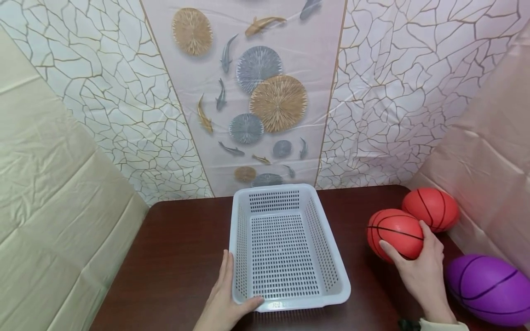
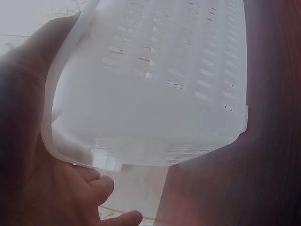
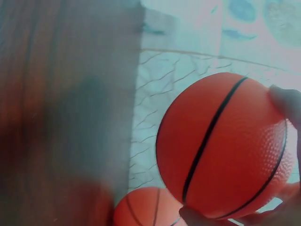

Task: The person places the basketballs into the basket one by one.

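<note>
A red toy basketball (image 1: 395,235) with black lines is in my right hand (image 1: 426,271), gripped between thumb and fingers. The right wrist view shows this basketball (image 3: 221,146) up close, lifted off the table. My left hand (image 1: 223,294) holds the near left corner of a light grey plastic basket (image 1: 348,289), thumb over the near rim and fingers along the left side. In the left wrist view the basket's perforated wall (image 2: 141,108) fills the middle, with the hand around its rim. Inside the basket only the slotted floor shows.
A second red basketball (image 1: 432,209) lies at the back right, just behind the held one. A purple ball (image 1: 490,289) with black lines sits at the right edge. The dark brown table (image 1: 174,257) is enclosed by patterned cloth walls (image 1: 372,101).
</note>
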Available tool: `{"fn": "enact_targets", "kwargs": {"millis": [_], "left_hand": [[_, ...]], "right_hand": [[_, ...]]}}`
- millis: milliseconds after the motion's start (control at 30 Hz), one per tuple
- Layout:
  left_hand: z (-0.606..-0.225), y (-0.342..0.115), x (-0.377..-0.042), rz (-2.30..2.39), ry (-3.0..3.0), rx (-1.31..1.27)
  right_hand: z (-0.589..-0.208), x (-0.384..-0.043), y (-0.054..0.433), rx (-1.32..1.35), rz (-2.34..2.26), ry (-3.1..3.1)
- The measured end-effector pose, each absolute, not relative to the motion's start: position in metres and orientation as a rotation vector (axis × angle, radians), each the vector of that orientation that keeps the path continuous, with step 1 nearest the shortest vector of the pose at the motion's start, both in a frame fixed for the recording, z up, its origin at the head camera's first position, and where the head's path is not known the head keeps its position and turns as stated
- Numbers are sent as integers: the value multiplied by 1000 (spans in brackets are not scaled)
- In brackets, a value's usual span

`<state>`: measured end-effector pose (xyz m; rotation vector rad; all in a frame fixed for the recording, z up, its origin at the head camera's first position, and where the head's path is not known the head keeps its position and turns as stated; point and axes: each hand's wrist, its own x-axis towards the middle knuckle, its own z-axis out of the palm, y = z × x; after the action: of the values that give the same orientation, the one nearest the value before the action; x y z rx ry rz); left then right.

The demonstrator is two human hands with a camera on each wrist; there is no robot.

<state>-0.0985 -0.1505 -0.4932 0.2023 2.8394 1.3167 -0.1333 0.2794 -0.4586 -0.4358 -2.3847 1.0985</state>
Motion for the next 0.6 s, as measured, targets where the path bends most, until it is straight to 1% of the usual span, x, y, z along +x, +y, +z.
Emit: {"fn": "enact_targets", "kwargs": {"millis": [300,600], "left_hand": [[-493,-150,-99,1323,2839,199],[-493,-150,-98,1328,2837,204]], "right_hand": [[-431,-123,256,-401,1187,-2310],[-423,-114,231,-131,1169,-2301]]}}
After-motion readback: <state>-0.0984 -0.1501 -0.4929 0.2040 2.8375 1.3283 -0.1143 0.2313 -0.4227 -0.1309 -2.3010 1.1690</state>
